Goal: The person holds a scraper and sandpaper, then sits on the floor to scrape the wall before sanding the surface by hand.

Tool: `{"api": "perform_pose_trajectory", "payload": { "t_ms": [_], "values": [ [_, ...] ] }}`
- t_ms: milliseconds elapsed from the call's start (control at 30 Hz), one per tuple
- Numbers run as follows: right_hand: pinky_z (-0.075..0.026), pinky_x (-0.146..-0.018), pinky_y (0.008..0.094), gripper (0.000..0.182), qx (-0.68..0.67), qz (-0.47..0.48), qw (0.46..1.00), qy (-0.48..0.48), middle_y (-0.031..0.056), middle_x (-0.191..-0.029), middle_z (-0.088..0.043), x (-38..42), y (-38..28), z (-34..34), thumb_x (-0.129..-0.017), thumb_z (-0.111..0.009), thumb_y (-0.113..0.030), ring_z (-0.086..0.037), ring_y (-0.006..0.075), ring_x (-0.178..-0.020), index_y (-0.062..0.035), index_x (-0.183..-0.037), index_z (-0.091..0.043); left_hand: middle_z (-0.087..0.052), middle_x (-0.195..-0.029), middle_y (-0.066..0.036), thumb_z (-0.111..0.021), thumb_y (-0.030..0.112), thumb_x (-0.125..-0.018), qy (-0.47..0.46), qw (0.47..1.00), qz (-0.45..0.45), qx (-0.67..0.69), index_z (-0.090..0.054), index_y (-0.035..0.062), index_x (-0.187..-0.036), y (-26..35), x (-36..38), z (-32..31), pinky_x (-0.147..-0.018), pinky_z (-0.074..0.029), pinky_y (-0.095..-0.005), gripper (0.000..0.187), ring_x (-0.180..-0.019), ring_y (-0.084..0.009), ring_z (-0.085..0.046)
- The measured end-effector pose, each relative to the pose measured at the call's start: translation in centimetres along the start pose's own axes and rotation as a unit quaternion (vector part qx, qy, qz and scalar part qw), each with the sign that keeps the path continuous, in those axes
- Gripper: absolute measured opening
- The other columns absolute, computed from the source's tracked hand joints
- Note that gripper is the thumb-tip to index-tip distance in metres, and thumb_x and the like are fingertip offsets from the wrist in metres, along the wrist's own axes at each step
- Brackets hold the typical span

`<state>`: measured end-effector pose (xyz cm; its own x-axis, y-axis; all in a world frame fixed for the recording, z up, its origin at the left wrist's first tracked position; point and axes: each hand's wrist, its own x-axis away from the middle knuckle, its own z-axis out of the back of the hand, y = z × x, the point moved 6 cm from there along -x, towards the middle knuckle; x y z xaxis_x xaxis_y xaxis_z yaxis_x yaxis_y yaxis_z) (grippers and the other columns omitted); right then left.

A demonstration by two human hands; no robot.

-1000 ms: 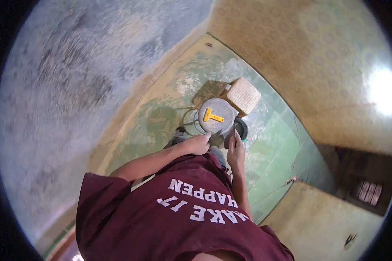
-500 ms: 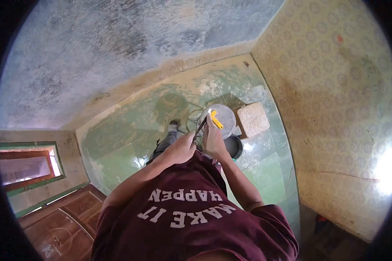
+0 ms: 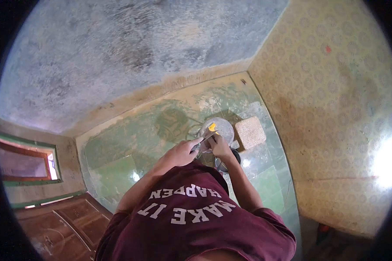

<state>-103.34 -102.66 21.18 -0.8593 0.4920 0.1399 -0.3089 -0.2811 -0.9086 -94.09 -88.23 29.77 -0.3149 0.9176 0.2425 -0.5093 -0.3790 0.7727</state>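
Observation:
Near the middle of the view, my left hand (image 3: 185, 152) is closed around a dark-handled tool (image 3: 196, 148) with a flat metal blade (image 3: 208, 134) pointing up and right. Beside it my right hand (image 3: 221, 148) grips a yellow tool (image 3: 212, 127), whose upper part shows above the fingers. The blade and the yellow tool meet or overlap; contact is too small to tell. Both hands are in front of my body, over a round grey bucket (image 3: 225, 126) on the floor.
A square pale block with a woven-looking top (image 3: 250, 132) stands right of the bucket. A dark container (image 3: 234, 155) is partly hidden by my right arm. Around are a green floor (image 3: 117, 172), a mottled blue-grey wall (image 3: 117, 56), a patterned yellowish wall (image 3: 326, 117) and a brown door (image 3: 65, 222).
My right hand has turned and drawn down, and less of the yellow tool shows. The metal blade now extends across beside it. The view has tilted slightly upward.

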Motion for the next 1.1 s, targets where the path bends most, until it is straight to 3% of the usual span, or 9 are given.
{"api": "perform_pose_trajectory", "payload": {
  "t_ms": [67,200,300,433,567,600,733,833,1100],
  "values": [
    [-0.051,-0.08,0.0402,0.033,-0.15,-0.096,0.984,-0.022,0.0256,-0.095,-0.069,0.5,1.8,-1.7,-0.101,-0.049,-0.02,-0.068,0.0343,-0.088,0.0067,-0.114,-0.062,-0.065,-0.118,-0.028,-0.055,0.016,-0.095,0.005,1.0,0.01,0.014,-0.046,0.0065,-0.147,-1.4,1.1,0.3,-0.096,-0.049,-0.0443,0.054,-0.111,-0.0414,-0.063],
    [-0.049,-0.087,0.0407,0.034,0.019,-0.056,0.99,0.125,0.0275,-0.107,-0.069,1.0,-1.7,-1.2,-0.103,-0.047,-0.016,-0.067,0.0359,-0.099,0.009,-0.122,-0.06,-0.066,-0.109,-0.027,-0.056,0.014,-0.094,0.046,0.998,0.005,0.039,-0.049,0.0089,-0.147,-2.1,3.4,0.9,-0.085,-0.051,-0.0466,0.053,-0.097,-0.0423,-0.066],
    [-0.049,-0.076,0.0357,0.022,-0.03,0.038,0.987,0.154,0.0171,-0.085,-0.062,1.0,-6.1,-2.5,-0.102,-0.046,-0.006,-0.062,0.0234,-0.08,0.0088,-0.114,-0.056,-0.067,-0.1,-0.027,-0.059,0.013,-0.093,0.065,0.996,-0.008,0.063,-0.05,0.0122,-0.146,-4.6,4.5,-0.3,-0.077,-0.05,-0.047,0.054,-0.087,-0.0429,-0.066],
    [-0.049,-0.082,0.0347,0.025,0.059,0.129,0.989,0.049,0.0224,-0.097,-0.066,1.6,-10.4,-6.6,-0.103,-0.046,-0.008,-0.066,0.0271,-0.092,0.0062,-0.12,-0.057,-0.067,-0.097,-0.028,-0.06,0.012,-0.092,0.196,0.977,0.003,0.082,-0.059,0.0085,-0.135,-7.4,6.2,1.9,-0.076,-0.051,-0.0458,0.043,-0.085,-0.0435,-0.065],
    [-0.048,-0.082,0.0402,0.032,-0.02,-0.005,1.0,-0.015,0.0219,-0.097,-0.066,0.5,-11.5,-8.7,-0.104,-0.05,-0.019,-0.061,0.0304,-0.086,0.0078,-0.119,-0.057,-0.067,-0.1,-0.028,-0.059,0.01,-0.091,0.161,0.981,-0.01,0.111,-0.057,0.0063,-0.136,-7.7,9.0,3.8,-0.077,-0.051,-0.0459,0.045,-0.09,-0.0436,-0.066],
    [-0.049,-0.077,0.0362,0.03,0.113,0.036,0.993,0.009,0.0158,-0.091,-0.065,0.9,-12.2,-9.3,-0.104,-0.051,-0.019,-0.06,0.0218,-0.085,0.0067,-0.119,-0.058,-0.067,-0.101,-0.028,-0.059,0.009,-0.09,0.164,0.98,-0.014,0.116,-0.055,0.0074,-0.139,-7.9,9.5,4.3,-0.078,-0.052,-0.0457,0.049,-0.091,-0.0434,-0.066],
    [-0.041,-0.06,0.0275,0.023,0.015,0.054,0.996,-0.063,-0.0001,-0.078,-0.051,1.3,-12.7,-12.7,-0.106,-0.049,-0.018,-0.047,0.0074,-0.073,0.0022,-0.106,-0.059,-0.066,-0.101,-0.029,-0.058,0.006,-0.088,0.238,0.952,-0.082,0.177,-0.052,0.0094,-0.143,-7.9,13.3,7.1,-0.078,-0.051,-0.046,0.055,-0.091,-0.0432,-0.066],
    [-0.038,-0.057,0.028,0.021,0.062,0.01,0.998,-0.033,-0.0026,-0.078,-0.05,0.4,-11.6,-14.4,-0.106,-0.049,-0.018,-0.045,0.0075,-0.069,0.0006,-0.107,-0.058,-0.066,-0.101,-0.029,-0.057,0.005,-0.087,0.164,0.979,0.018,0.118,-0.052,0.0108,-0.144,-9.6,14.9,6.7,-0.079,-0.051,-0.0476,0.057,-0.091,-0.0444,-0.065],
    [-0.052,-0.088,0.0382,0.023,-0.368,-0.196,0.904,-0.092,0.0061,-0.111,-0.065,1.0,-11.0,-15.3,-0.102,-0.053,-0.013,-0.064,0.0193,-0.102,-0.0013,-0.121,-0.06,-0.063,-0.094,-0.026,-0.056,0.007,-0.087,0.177,0.984,-0.005,0.035,-0.049,0.0217,-0.148,-13.7,19.3,7.1,-0.078,-0.049,-0.0513,0.063,-0.086,-0.0443,-0.064]
  ]
}}
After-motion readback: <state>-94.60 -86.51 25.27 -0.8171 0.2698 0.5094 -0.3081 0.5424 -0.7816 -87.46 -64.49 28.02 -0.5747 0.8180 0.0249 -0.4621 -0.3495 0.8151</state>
